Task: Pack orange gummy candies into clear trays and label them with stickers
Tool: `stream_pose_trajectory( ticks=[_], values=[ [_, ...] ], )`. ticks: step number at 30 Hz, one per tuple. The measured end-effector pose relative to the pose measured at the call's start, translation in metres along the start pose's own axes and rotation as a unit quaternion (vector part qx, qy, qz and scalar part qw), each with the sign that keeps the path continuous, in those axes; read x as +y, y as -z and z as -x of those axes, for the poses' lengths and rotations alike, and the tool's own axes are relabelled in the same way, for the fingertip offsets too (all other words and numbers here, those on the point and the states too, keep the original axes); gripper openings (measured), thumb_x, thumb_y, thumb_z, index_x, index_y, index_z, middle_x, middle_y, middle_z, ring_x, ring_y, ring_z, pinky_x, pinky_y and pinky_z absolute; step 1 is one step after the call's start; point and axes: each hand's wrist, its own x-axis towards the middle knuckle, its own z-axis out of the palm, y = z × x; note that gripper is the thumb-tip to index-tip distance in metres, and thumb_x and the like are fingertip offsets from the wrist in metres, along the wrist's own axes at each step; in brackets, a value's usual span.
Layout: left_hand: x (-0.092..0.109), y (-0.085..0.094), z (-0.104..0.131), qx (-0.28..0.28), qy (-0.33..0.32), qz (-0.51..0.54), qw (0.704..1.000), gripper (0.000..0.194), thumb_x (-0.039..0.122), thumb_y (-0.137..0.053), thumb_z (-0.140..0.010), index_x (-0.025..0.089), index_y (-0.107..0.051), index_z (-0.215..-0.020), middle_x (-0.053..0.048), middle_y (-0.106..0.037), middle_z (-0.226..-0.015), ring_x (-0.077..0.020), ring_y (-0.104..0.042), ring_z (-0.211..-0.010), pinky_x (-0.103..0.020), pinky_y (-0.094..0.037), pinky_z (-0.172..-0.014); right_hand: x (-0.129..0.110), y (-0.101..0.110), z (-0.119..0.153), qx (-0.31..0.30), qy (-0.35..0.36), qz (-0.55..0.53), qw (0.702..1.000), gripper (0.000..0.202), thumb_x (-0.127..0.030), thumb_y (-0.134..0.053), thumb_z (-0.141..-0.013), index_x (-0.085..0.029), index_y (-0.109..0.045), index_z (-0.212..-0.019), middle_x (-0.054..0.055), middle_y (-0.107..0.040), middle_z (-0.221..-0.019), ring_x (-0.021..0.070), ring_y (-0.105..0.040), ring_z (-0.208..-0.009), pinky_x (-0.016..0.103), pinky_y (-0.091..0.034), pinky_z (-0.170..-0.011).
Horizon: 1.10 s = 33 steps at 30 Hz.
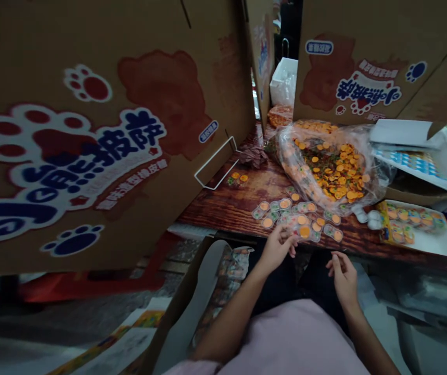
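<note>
My left hand [278, 247] is at the front edge of the wooden table [215, 208], its thumb and fingers closed at the left side of a clear blister pack [304, 232] with an orange disc in it. Several similar small packs [284, 204] with orange and green pieces lie just beyond. Lower and to the right, my right hand [342, 273] hovers over my lap, fingers loosely curled and a little apart, with nothing visible in them. Farther back, a large clear plastic bag [285, 156] lies open, full of loose orange discs [344, 169] and some green bits.
Large printed cardboard cartons stand at the left [192, 208] and at the back right [364, 62]. A yellow-edged display box [439, 239] holding packs lies at the right. Left of my legs, an open carton [182, 317] contains packed strips [234, 265]. A white wire frame [217, 164] leans nearby.
</note>
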Motion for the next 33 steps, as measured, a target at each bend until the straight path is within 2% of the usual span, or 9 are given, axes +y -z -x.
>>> stream_pose_trajectory(
  ticks=[5,8,13,16,19,23,26,29,33],
  values=[
    [0.014,0.013,-0.025,0.008,0.022,-0.023,0.999,0.059,0.055,-0.085,-0.069,0.022,-0.042,-0.093,-0.002,-0.073,-0.072,-0.0218,-0.072,-0.055,-0.030,-0.058,-0.050,0.064,0.036,-0.007,0.082,-0.017,0.055,0.995,0.059,-0.072,-0.055,-0.091,-0.016,-0.067,-0.105,0.003,-0.068,-0.073,0.0166,-0.060,-0.057,0.029,-0.050,-0.055],
    [0.012,0.020,-0.036,0.095,-0.042,-0.153,0.983,0.047,0.055,-0.077,-0.075,0.022,-0.047,-0.089,-0.002,-0.072,-0.073,-0.0236,-0.074,-0.064,-0.032,-0.059,-0.057,0.100,0.048,-0.011,0.120,-0.016,0.082,0.989,0.064,-0.077,-0.055,-0.087,-0.015,-0.069,-0.098,0.008,-0.071,-0.074,0.0232,-0.067,-0.065,0.034,-0.053,-0.061],
    [-0.002,0.022,-0.055,0.202,-0.180,-0.517,0.812,0.030,0.039,-0.055,-0.093,0.017,-0.069,-0.108,-0.012,-0.077,-0.095,-0.0268,-0.074,-0.084,-0.037,-0.054,-0.078,0.133,0.059,-0.006,0.174,0.022,0.110,0.978,0.057,-0.070,-0.054,-0.090,-0.017,-0.074,-0.099,0.014,-0.078,-0.091,0.0282,-0.074,-0.081,0.039,-0.058,-0.074],
    [-0.013,0.014,-0.067,0.226,-0.252,-0.612,0.715,0.040,0.033,-0.045,-0.101,0.013,-0.069,-0.125,-0.017,-0.076,-0.118,-0.0307,-0.070,-0.106,-0.041,-0.049,-0.091,0.141,0.057,0.002,0.177,0.092,0.142,0.970,0.043,-0.056,-0.049,-0.101,-0.020,-0.074,-0.099,0.011,-0.077,-0.094,0.0254,-0.075,-0.086,0.036,-0.060,-0.078],
    [-0.026,0.008,-0.074,0.192,-0.331,-0.640,0.666,0.041,0.034,-0.044,-0.103,0.014,-0.069,-0.128,-0.016,-0.071,-0.133,-0.0323,-0.064,-0.122,-0.048,-0.039,-0.106,0.140,0.048,0.014,0.181,0.153,0.135,0.962,0.031,-0.039,-0.049,-0.105,-0.023,-0.074,-0.097,0.007,-0.076,-0.090,0.0221,-0.075,-0.084,0.031,-0.061,-0.075],
    [-0.040,0.013,-0.073,0.135,-0.360,-0.638,0.667,0.041,0.039,-0.044,-0.102,0.017,-0.067,-0.128,-0.016,-0.065,-0.143,-0.0321,-0.060,-0.130,-0.051,-0.029,-0.114,0.125,0.036,0.030,0.211,0.243,0.124,0.939,0.021,-0.022,-0.053,-0.102,-0.027,-0.073,-0.103,0.005,-0.077,-0.090,0.0212,-0.075,-0.080,0.029,-0.060,-0.069],
    [-0.043,0.016,-0.070,0.124,-0.366,-0.628,0.675,0.046,0.043,-0.045,-0.100,0.017,-0.064,-0.132,-0.018,-0.063,-0.144,-0.0335,-0.058,-0.132,-0.051,-0.031,-0.113,0.089,0.046,0.018,0.226,0.297,0.118,0.920,0.022,-0.015,-0.054,-0.099,-0.026,-0.071,-0.105,0.005,-0.075,-0.091,0.0218,-0.073,-0.083,0.034,-0.059,-0.077],
    [-0.042,0.015,-0.071,0.122,-0.373,-0.629,0.671,0.048,0.046,-0.049,-0.096,0.018,-0.063,-0.132,-0.019,-0.064,-0.143,-0.0361,-0.059,-0.129,-0.054,-0.032,-0.112,0.031,0.080,-0.035,0.271,0.340,0.098,0.895,0.021,-0.016,-0.049,-0.101,-0.024,-0.067,-0.094,0.004,-0.067,-0.081,0.0211,-0.064,-0.078,0.036,-0.053,-0.074],
    [-0.044,0.014,-0.075,0.134,-0.386,-0.625,0.665,0.049,0.048,-0.053,-0.093,0.022,-0.060,-0.134,-0.018,-0.069,-0.134,-0.0393,-0.064,-0.123,-0.057,-0.040,-0.105,-0.044,0.149,-0.160,0.375,0.285,0.186,0.862,0.028,-0.031,-0.044,-0.105,-0.022,-0.065,-0.089,0.007,-0.067,-0.084,0.0243,-0.060,-0.089,0.042,-0.049,-0.087]
  ],
)
